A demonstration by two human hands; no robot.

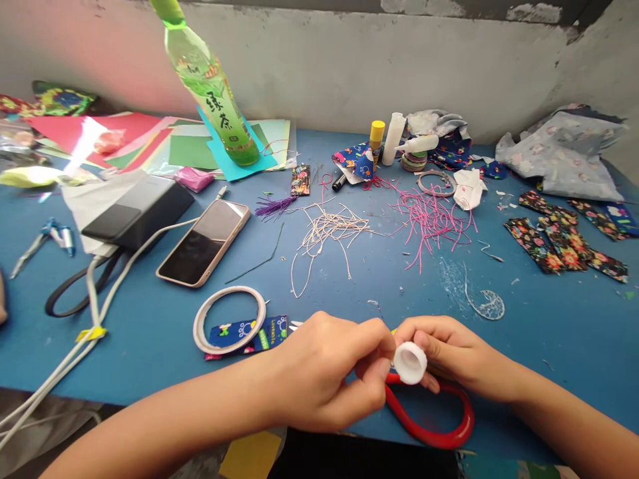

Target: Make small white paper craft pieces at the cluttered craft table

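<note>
My right hand point(449, 352) is closed on a small white cap point(410, 363), whose hollow side faces me. My left hand point(344, 372) is closed in a pinch right beside the cap; what its fingertips hold, if anything, is hidden. Beneath my right hand lies a red scissors handle point(452, 439), its blades mostly covered by my left hand. To the left, a roll of white tape point(200, 319) rests on a strip of blue patterned cloth point(272, 334).
Pale cords point(332, 229) and pink cords point(434, 223) lie in tangles ahead. A phone point(204, 243), a black box point(150, 209), cables and a tilted-looking green tea bottle point(214, 100) stand or lie leftward. Floral cloth pieces point(564, 233) are at right; a glue stick point(377, 136) stands behind.
</note>
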